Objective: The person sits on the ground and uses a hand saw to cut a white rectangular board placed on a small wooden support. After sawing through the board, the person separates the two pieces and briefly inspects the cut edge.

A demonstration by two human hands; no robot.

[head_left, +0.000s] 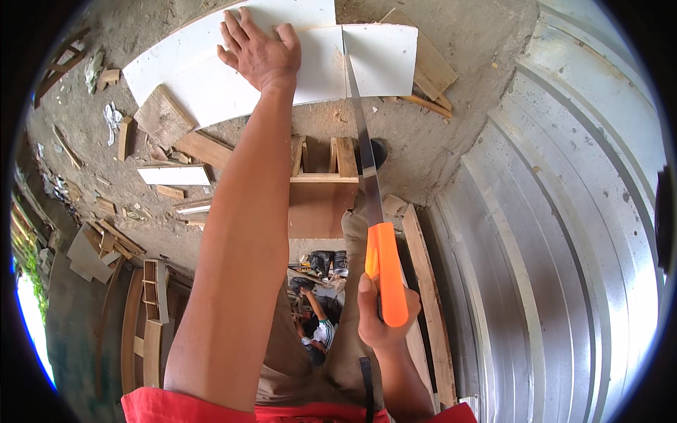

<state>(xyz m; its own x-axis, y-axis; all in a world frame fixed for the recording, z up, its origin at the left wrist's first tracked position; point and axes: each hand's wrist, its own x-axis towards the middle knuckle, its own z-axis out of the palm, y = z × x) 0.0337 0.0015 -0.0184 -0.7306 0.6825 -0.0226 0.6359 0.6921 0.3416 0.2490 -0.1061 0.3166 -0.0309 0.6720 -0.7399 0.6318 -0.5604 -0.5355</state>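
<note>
My left hand (264, 53) lies with spread fingers on a white-faced board (317, 74), pressing on its left part. In my right hand (384, 324) is the orange handle of a handsaw (368, 166), with the fingers wrapped round it. The long blade reaches away from me, and its narrow tip meets the board at a straight cut line. To the right of that line is the board's shorter end (384, 60). Below the cut, pale sawdust (340, 115) is scattered on the ground.
Corrugated metal sheeting (557, 211) rises along the right side. Under the board's right end rests a brown wood offcut (431, 67). More offcuts (204, 148) litter the ground at left. A small wooden frame (324, 178) stands before my legs; another person (321, 331) shows between them.
</note>
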